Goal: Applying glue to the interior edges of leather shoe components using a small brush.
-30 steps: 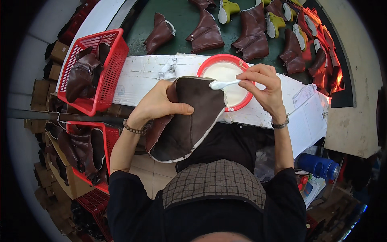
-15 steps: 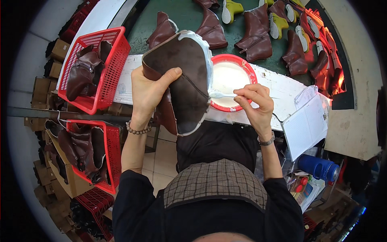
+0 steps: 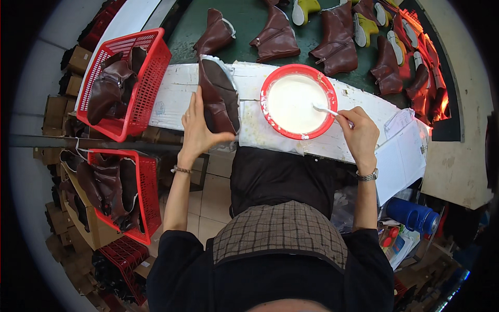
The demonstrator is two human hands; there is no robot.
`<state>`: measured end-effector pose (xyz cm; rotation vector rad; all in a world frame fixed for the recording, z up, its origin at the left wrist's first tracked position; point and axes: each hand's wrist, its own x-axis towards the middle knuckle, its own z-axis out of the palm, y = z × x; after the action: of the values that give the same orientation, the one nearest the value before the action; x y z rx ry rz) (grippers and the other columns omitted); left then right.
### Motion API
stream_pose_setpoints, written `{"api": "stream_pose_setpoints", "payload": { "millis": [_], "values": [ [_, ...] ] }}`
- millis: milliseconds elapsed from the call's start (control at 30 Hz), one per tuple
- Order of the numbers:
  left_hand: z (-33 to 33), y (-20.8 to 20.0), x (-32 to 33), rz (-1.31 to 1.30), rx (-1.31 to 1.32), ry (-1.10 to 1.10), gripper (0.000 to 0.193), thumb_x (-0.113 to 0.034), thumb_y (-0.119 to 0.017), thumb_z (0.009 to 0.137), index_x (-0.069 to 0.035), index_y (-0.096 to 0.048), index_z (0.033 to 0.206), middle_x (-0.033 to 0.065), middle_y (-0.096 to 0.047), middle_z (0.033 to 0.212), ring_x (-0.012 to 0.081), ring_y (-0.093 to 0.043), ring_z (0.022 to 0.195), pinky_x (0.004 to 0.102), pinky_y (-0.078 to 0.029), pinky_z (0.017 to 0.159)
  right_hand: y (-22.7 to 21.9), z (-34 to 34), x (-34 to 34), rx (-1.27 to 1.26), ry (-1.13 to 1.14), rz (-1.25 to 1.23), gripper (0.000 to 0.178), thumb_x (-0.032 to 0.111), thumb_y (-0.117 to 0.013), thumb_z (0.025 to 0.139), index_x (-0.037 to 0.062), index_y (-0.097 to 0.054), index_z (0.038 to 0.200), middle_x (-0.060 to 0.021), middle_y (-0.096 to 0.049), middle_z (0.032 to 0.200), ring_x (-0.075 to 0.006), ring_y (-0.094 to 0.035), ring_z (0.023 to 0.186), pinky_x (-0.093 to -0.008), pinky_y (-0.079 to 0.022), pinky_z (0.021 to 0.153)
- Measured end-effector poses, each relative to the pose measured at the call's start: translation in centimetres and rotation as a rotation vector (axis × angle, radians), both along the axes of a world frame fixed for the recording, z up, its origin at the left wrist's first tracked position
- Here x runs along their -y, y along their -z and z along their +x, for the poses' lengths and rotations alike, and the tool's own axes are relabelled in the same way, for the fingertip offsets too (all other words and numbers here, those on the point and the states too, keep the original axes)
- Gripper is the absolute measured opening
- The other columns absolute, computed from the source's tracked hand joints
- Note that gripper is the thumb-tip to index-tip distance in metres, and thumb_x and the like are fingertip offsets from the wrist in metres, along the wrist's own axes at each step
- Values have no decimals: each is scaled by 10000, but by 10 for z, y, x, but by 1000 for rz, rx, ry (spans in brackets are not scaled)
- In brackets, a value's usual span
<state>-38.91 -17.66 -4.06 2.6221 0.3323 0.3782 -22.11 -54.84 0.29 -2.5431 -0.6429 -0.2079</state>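
Note:
My left hand grips a brown leather boot upper and holds it upright on edge over the white work board. Its rim shows a pale coat. My right hand pinches a small white brush whose tip rests in the white glue inside a red round bowl. The bowl sits on the board just right of the boot upper.
A red basket with brown uppers stands at the left of the board, and a second red basket lies lower left. Several brown boots line a green belt behind. Paper sheets and a blue bottle are at right.
My left hand lifted the boot upper from my lap, turned it and brought it down onto the board's left part. My right hand moved the brush off the upper into the bowl.

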Motion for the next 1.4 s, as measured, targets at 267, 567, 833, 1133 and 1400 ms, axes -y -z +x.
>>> {"api": "stream_pose_setpoints", "payload": {
  "millis": [267,567,833,1133,1400],
  "values": [
    [-24,-3,6,-5,67,3,1042,-50,-797,731,-40,-223,1601,257,-399,1472,452,-439,1334,479,-382,1119,8,0,-2,-76,-3,216,143,171,-750,917,68,-785,1010,-78,-701,885,-188,-665,711,-298,-502,625],
    [-8,-51,65,-73,320,177,1068,-18,-842,681,-46,-258,1575,259,-318,1498,464,-379,1351,500,-384,1118,-15,-28,-48,-245,-314,614,144,62,-779,880,24,-778,1020,-37,-701,871,-76,-590,703,-217,-443,602],
    [-2,-63,74,-71,368,327,1247,-127,-929,625,-20,-142,1585,237,-295,1516,411,-375,1393,473,-349,1150,-31,15,-51,-24,-280,722,163,33,-795,861,7,-776,1020,-50,-688,922,-88,-605,762,-229,-465,649],
    [40,-81,70,42,682,132,1065,14,-832,702,-90,-234,1577,236,-267,1514,421,-369,1364,469,-374,1113,-31,-22,-44,-31,-428,713,226,-4,-842,783,24,-790,1001,-58,-687,942,-135,-657,807,-260,-526,688],
    [52,-76,59,364,657,101,1014,-9,-861,706,-118,-304,1547,214,-305,1501,407,-399,1332,470,-385,1089,-46,-39,-39,-92,-526,558,194,-13,-822,805,6,-785,995,-60,-689,910,-130,-651,760,-243,-508,643]
  ]
}}
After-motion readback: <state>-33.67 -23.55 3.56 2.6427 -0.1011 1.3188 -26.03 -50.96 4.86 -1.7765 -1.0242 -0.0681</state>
